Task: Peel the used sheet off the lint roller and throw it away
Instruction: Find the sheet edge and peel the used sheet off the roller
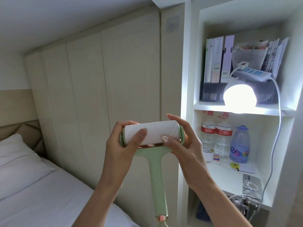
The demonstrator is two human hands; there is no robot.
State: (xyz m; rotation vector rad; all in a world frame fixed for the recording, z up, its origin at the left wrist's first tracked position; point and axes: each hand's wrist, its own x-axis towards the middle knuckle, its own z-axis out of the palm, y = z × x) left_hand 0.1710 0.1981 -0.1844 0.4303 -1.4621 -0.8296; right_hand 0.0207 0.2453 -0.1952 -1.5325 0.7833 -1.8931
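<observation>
the person holds a pale green plastic lint roller [158, 169] up in front of cream wardrobe doors [98, 95], its white paper roll [151, 132] lying crosswise and its handle hanging straight down between the forearms. the left hand [122, 145] is wrapped around the left end of the roll, fingers curled behind it and the thumb [141, 134] pressed flat on the front of the white sheet. the right hand [182, 141] cups the right end, its fingers half bent round the back and over the green end cap, its thumb tip [164, 138] resting on the lower front edge of the sheet, near a faint diagonal seam. both hands are closed on the roller, neither one loose.

the fingertips behind the roll are hidden, so it cannot be told whether any edge of the sheet is lifted. the handle's lower end is cut off at the bottom of the frame. to the right, a glowing round white lamp [239, 95] on the white shelf unit [237, 110] washes out what lies around it; clear water bottles [218, 141] stand in the compartment below. a white pillow [18, 154] lies on the bed at the left edge.
</observation>
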